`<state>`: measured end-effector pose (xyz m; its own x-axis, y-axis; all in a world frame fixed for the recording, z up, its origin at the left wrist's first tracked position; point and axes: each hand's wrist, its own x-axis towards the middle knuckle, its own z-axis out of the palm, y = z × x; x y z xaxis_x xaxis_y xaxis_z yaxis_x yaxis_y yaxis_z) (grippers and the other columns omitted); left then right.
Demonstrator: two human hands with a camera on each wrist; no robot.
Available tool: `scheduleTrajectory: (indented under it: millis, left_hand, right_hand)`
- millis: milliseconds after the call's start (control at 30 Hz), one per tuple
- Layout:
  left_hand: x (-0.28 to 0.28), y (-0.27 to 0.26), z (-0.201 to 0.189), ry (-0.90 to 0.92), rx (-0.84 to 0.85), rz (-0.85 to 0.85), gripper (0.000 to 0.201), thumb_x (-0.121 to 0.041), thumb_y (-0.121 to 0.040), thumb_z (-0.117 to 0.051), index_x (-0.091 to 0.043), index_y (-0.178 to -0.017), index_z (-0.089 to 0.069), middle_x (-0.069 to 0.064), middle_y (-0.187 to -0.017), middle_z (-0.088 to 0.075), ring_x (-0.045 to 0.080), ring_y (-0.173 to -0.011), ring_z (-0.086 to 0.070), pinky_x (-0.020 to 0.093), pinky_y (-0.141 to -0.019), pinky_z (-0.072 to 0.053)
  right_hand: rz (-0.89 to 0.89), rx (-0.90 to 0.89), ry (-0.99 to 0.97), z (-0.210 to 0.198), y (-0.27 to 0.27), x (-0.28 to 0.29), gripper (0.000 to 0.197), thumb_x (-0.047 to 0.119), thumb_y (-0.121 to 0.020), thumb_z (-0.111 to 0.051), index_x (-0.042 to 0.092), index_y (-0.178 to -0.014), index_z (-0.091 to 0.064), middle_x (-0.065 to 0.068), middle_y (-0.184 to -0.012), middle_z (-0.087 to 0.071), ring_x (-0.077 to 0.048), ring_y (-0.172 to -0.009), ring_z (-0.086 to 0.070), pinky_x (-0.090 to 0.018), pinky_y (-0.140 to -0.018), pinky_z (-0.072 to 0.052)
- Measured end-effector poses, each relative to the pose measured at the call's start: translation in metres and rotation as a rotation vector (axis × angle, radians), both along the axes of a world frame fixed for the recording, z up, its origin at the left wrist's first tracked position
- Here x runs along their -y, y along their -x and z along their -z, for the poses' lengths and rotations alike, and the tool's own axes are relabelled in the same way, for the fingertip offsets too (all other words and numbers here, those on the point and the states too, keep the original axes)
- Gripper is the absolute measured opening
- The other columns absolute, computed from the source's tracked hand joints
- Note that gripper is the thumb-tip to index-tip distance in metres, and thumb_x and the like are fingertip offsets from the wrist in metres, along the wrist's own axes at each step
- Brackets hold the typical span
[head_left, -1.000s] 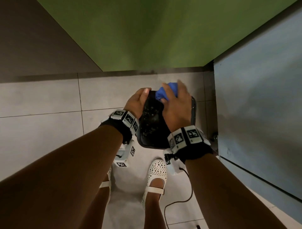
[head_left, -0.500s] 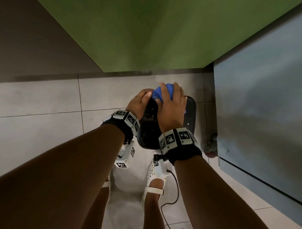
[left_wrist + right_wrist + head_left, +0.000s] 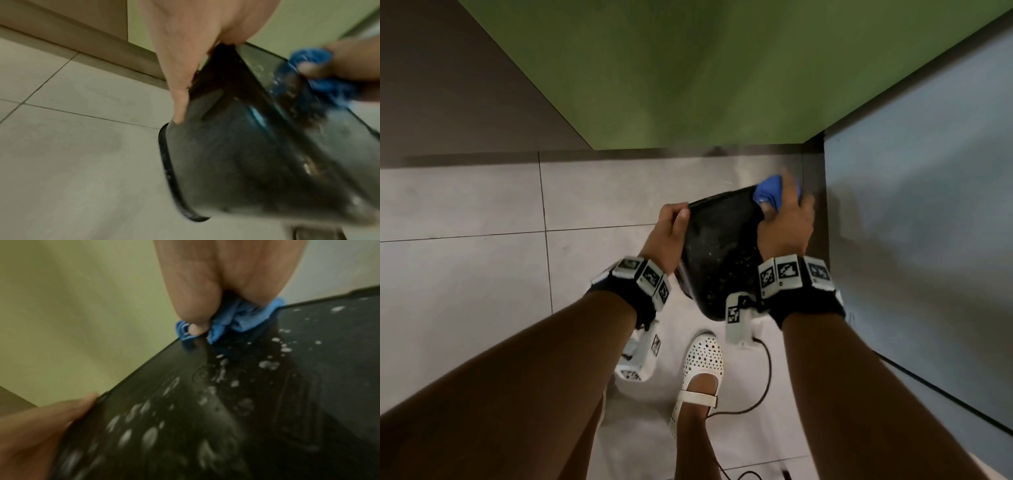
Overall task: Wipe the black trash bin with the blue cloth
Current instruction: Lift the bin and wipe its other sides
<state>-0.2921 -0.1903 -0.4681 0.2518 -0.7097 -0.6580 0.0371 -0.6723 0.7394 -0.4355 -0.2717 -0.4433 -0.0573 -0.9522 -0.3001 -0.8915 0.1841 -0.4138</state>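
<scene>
I hold the black trash bin (image 3: 719,246) tilted in the air above the tiled floor, its dark surface flecked with white specks. My left hand (image 3: 671,226) grips its left edge, thumb on top and fingers (image 3: 180,91) down the side wall (image 3: 236,154). My right hand (image 3: 786,219) holds the bunched blue cloth (image 3: 768,193) against the bin's far right corner. In the right wrist view the thumb presses the blue cloth (image 3: 230,322) onto the spattered black surface (image 3: 205,410). The blue cloth (image 3: 308,56) also shows in the left wrist view, at the bin's upper right.
A green wall (image 3: 722,68) stands ahead and a grey-blue panel (image 3: 914,240) close on the right. My white shoe (image 3: 700,370) is on the floor tiles (image 3: 465,274) below the bin. A black cable (image 3: 763,387) hangs from the right wrist device.
My right hand has slid the blue cloth from the bin's top middle to its far right corner. The bin has turned a little; my left hand keeps its grip.
</scene>
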Motion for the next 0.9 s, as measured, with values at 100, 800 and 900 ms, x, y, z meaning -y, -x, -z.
scheduleTrajectory:
  millis: [100,800,900]
  left_hand:
    - [-0.016,0.002,-0.002,-0.022,0.127,0.027,0.012,-0.019,-0.099,-0.031,-0.01,-0.097,-0.038,0.004,-0.081,-0.052,0.026,-0.078,-0.053,0.036,-0.078,-0.042]
    - [0.028,0.012,-0.011,-0.027,0.228,0.289,0.044,-0.038,-0.099,-0.027,-0.024,-0.14,-0.037,0.005,-0.14,-0.049,0.023,-0.13,-0.044,0.02,-0.097,-0.028]
    - [0.028,0.012,-0.011,-0.034,0.222,0.291,0.045,-0.04,-0.099,-0.026,-0.026,-0.141,-0.036,0.003,-0.142,-0.048,0.022,-0.131,-0.042,0.02,-0.098,-0.026]
  right_hand:
    - [-0.298,0.076,-0.011,0.0,0.0,0.012,0.058,0.011,-0.088,-0.055,0.023,-0.141,-0.033,-0.017,-0.139,-0.036,-0.037,-0.122,-0.04,-0.044,-0.103,-0.034]
    - [-0.32,0.029,0.037,0.001,0.005,0.006,0.045,0.04,-0.092,-0.047,0.026,-0.135,-0.04,-0.011,-0.127,-0.047,-0.03,-0.112,-0.047,-0.041,-0.092,-0.042]
    - [-0.191,-0.028,0.041,0.001,0.044,-0.013,0.043,0.039,-0.092,-0.047,0.022,-0.13,-0.046,-0.015,-0.123,-0.049,-0.033,-0.109,-0.048,-0.042,-0.091,-0.041]
